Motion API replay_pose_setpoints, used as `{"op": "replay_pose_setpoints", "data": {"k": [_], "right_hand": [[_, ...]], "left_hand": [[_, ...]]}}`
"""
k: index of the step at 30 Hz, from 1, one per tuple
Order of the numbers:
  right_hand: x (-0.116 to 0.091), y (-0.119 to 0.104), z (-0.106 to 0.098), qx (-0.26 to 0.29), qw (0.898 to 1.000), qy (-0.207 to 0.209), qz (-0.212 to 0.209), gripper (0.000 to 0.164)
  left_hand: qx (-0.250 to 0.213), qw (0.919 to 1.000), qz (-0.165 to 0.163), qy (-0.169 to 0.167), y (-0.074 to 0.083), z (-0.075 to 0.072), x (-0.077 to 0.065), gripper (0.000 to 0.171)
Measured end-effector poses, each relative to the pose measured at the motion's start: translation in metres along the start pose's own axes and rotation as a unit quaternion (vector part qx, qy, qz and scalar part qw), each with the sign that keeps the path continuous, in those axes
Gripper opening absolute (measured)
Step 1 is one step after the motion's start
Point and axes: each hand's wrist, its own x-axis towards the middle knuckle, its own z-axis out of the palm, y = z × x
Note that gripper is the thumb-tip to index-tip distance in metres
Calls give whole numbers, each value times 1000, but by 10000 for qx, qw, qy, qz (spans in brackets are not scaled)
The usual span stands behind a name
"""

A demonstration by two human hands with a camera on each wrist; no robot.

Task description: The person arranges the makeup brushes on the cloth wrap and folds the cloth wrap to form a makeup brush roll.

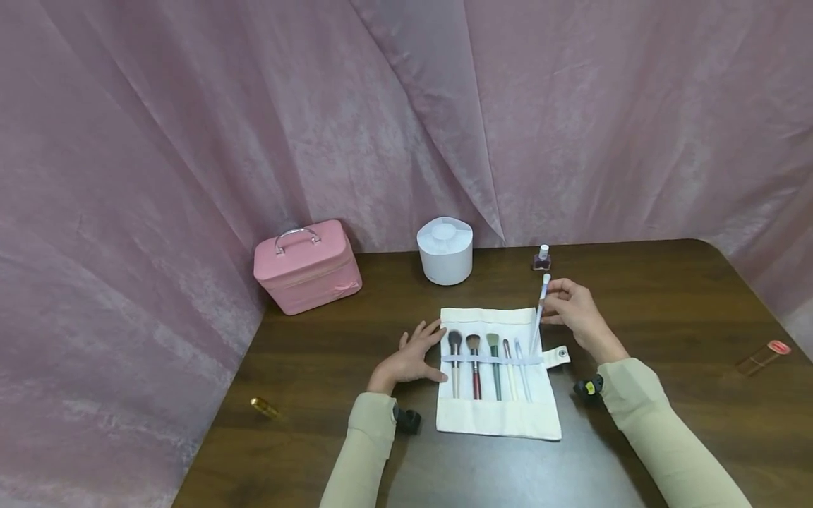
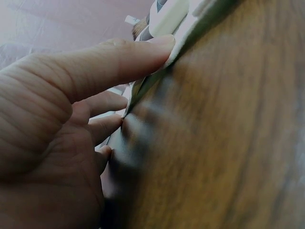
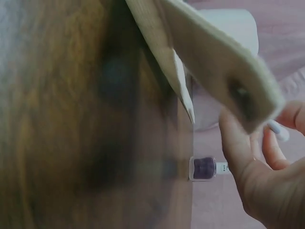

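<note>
White brush [image 1: 542, 300] tilted, pinched near its top by right hand [image 1: 574, 312]; lower end at right side of cream brush roll [image 1: 502, 422], whether under the band [image 1: 466, 359] cannot tell. Five brushes [image 1: 495, 374] lie side by side across the roll. Left hand [image 1: 411, 358], fingers spread, touches roll's left edge. Hands apart. Beyond, on tabletop [image 1: 641, 289]: polish bottle [image 1: 542, 262], white container [image 1: 447, 267], pink case [image 1: 311, 279].

Pale glare lies on the table [image 1: 483, 469], and wrist views are partly blurred.
</note>
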Motion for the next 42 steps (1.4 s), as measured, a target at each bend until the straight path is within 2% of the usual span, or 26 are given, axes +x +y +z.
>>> {"op": "replay_pose_setpoints", "data": {"k": [8, 15, 21, 30, 40, 42], "right_hand": [[0, 4, 10, -359, 9970, -563, 397, 38], [-1, 3, 16, -648, 9921, -865, 638, 34], [-4, 0, 18, -981, 9891, -835, 714, 29], [-7, -2, 19, -1880, 9785, -592, 616, 28], [-13, 1, 15, -2678, 9575, -602, 884, 30], [-14, 1, 14, -2779, 9541, -653, 904, 26]], "left_hand": [[37, 9999, -111, 32, -1, 3, 1, 94], [28, 9999, -98, 14, 0, 0, 1, 94], [15, 10000, -64, 28, 0, -1, 2, 93], [-34, 9999, -87, 42, -2, 1, 3, 93], [62, 10000, -44, -8, 4, -2, 1, 93], [63, 10000, -50, -19, 4, -2, 1, 93]]}}
